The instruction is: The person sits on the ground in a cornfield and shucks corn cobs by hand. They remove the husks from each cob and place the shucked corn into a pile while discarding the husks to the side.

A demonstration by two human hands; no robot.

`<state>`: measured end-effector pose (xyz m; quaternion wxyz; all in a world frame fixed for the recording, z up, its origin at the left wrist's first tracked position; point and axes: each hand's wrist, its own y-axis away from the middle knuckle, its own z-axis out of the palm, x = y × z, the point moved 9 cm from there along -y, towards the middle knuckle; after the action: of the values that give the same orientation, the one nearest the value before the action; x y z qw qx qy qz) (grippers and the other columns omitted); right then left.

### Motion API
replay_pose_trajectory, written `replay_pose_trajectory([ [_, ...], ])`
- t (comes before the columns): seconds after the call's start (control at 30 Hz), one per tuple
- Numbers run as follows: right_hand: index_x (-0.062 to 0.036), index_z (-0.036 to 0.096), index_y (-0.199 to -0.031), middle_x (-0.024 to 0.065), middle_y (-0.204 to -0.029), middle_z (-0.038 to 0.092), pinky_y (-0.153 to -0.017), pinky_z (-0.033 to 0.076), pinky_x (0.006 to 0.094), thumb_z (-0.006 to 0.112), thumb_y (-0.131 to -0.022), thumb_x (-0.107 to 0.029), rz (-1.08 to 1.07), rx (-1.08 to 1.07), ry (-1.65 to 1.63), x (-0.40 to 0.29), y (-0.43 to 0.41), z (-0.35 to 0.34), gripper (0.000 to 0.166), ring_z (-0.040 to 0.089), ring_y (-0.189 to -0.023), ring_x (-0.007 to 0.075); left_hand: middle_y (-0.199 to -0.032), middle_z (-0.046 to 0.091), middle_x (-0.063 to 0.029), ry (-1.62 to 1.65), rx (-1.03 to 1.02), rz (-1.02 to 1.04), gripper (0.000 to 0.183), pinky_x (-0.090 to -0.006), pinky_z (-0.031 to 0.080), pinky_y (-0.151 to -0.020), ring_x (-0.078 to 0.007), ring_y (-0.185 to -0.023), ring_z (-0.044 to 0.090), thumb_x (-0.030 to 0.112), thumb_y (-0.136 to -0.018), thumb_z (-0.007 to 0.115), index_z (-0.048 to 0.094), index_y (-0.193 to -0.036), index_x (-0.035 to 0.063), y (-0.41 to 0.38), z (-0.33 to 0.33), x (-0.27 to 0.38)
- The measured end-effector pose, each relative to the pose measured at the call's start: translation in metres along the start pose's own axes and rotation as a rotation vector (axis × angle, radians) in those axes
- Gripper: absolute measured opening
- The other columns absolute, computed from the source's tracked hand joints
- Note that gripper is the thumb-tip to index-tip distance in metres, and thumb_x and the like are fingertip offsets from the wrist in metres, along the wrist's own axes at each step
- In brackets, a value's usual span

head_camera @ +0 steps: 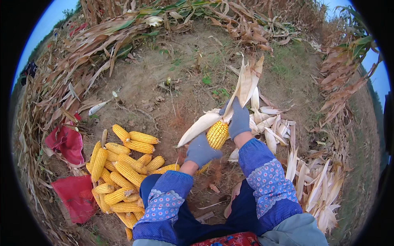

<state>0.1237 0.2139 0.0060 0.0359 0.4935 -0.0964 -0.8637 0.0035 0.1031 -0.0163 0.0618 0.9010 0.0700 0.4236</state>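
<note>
A partly husked ear of corn [218,134] is between my two gloved hands, its yellow kernels bare along the middle. My left hand [201,150], in a grey knit glove, is wrapped around the lower part of the ear. The matching glove on my right hand [239,118] grips the pale dry husk [246,81] at the ear's upper end. One loose husk leaf [197,127] hangs out to the left above my left hand. Part of the ear is hidden behind my left fingers.
Husked corn ears [123,172] lie heaped on the ground at left. Beside them are red mesh sacks [75,198]. Stripped husks [274,127] are scattered at right, with more husks [320,187] nearer me. Cut cornstalks [92,58] form a bank at the far left.
</note>
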Motion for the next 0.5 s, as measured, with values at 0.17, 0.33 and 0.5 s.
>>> replay_pose_trajectory([
  [0.17,-0.0018,0.058,-0.085,0.0061,-0.068,0.056,-0.054,0.045,0.0280,0.056,-0.090,-0.023,-0.589,-0.109,0.722,-0.033,0.023,0.030,0.022,0.054,-0.059,0.0170,-0.114,0.056,-0.0166,0.120,0.013,0.086,0.087,-0.0368,0.044,-0.089,-0.0297,-0.104,0.055,0.028,-0.052,0.081,0.042,-0.124,0.0002,-0.001,0.010,0.012],
  [0.33,-0.0058,0.057,-0.077,-0.0002,-0.061,0.049,-0.042,0.035,0.0211,0.055,-0.090,-0.022,-0.090,-0.179,-0.016,-0.027,0.018,0.033,0.021,0.043,-0.046,0.0091,-0.102,0.060,-0.0080,0.741,-0.277,-0.061,0.066,-0.0308,0.048,-0.079,-0.0187,-0.091,0.059,0.015,-0.060,0.077,0.048,-0.118,0.0011,0.008,0.040,0.001],
  [0.5,-0.0122,0.045,-0.068,-0.0011,-0.053,0.035,-0.035,0.026,0.0243,0.050,-0.091,-0.029,0.053,-0.261,-0.277,-0.024,0.007,0.020,0.029,0.032,-0.038,0.0090,-0.094,0.061,-0.0072,1.057,-0.513,-0.160,0.053,-0.0303,0.050,-0.072,-0.0171,-0.081,0.061,0.006,-0.066,0.072,0.050,-0.114,0.0005,0.023,0.056,0.016],
])
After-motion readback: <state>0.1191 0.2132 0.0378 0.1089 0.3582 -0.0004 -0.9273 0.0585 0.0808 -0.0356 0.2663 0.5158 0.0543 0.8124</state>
